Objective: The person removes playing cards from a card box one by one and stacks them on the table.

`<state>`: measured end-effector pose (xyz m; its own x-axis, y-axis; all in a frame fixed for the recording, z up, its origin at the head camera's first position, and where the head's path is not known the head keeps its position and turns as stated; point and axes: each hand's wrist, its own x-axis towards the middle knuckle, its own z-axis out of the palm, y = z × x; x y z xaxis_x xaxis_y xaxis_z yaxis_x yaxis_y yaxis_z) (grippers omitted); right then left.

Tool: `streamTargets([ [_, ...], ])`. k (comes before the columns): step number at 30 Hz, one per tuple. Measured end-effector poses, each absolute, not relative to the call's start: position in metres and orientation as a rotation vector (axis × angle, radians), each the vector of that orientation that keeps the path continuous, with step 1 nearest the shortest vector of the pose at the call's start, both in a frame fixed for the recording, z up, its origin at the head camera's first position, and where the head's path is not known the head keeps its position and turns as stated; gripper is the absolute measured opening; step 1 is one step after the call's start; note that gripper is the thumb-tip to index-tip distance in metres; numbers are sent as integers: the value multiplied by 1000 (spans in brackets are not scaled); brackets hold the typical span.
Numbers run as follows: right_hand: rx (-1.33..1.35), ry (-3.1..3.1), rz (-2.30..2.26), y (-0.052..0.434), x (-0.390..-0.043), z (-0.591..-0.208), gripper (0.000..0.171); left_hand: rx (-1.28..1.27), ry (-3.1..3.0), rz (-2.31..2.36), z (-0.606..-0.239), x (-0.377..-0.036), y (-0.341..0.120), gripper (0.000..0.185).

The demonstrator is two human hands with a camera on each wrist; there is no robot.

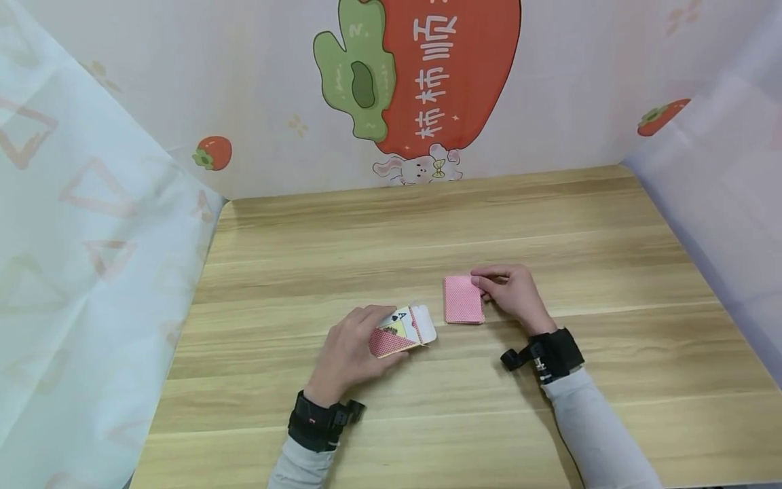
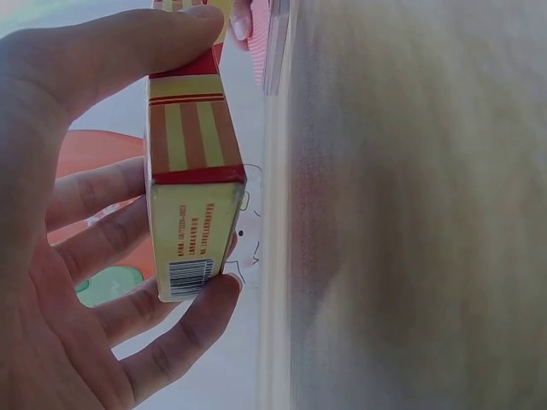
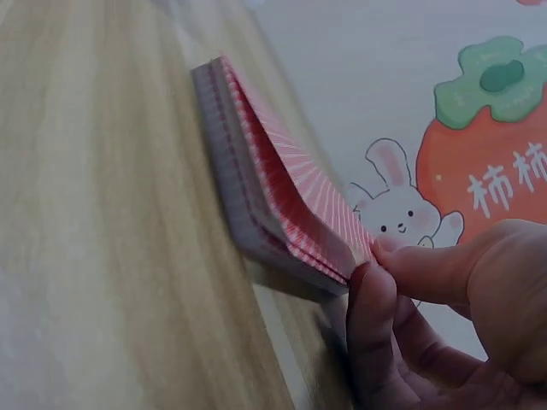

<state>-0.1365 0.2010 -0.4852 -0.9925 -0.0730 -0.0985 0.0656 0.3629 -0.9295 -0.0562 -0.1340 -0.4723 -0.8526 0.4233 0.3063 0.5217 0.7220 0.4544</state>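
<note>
Here, in the lower middle of the head view, the left hand (image 1: 348, 353) grips the small red-and-yellow cardboard card box (image 1: 400, 333), thumb on one face and fingers curled on the other; its white flap stands open toward the right. Just right of it, the stack of red-backed paper playing cards (image 1: 463, 299) lies on the light wooden table (image 1: 427, 224). The right hand (image 1: 510, 292) pinches the near corner of the top few cards and lifts them, so they bend. The cards seem light, thin and slippery, likely to slide apart; holding the stack by its long edges looks safer. Behind stands a persimmon-printed backdrop (image 1: 427, 75).
</note>
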Motion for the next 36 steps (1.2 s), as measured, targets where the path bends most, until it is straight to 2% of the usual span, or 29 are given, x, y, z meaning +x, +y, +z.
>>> streamTargets([
  [7, -108, 2748, -1535, 195, -134, -482, 15, -743, -2760, -802, -469, -55, -135, 74],
  [15, -131, 2842, -1394, 193, -132, -482, 17, -745, -2752, -796, -469, -55, -136, 74],
  [22, -183, 2832, -1609, 184, -118, -478, 18, -753, -2736, -812, -471, -53, -137, 75],
  [29, -272, 2435, -1947, 157, -89, -466, 15, -786, -2704, -818, -472, -52, -135, 77],
  [36, -405, 2200, -1958, 135, -74, -464, 13, -843, -2659, -849, -470, -54, -134, 79],
])
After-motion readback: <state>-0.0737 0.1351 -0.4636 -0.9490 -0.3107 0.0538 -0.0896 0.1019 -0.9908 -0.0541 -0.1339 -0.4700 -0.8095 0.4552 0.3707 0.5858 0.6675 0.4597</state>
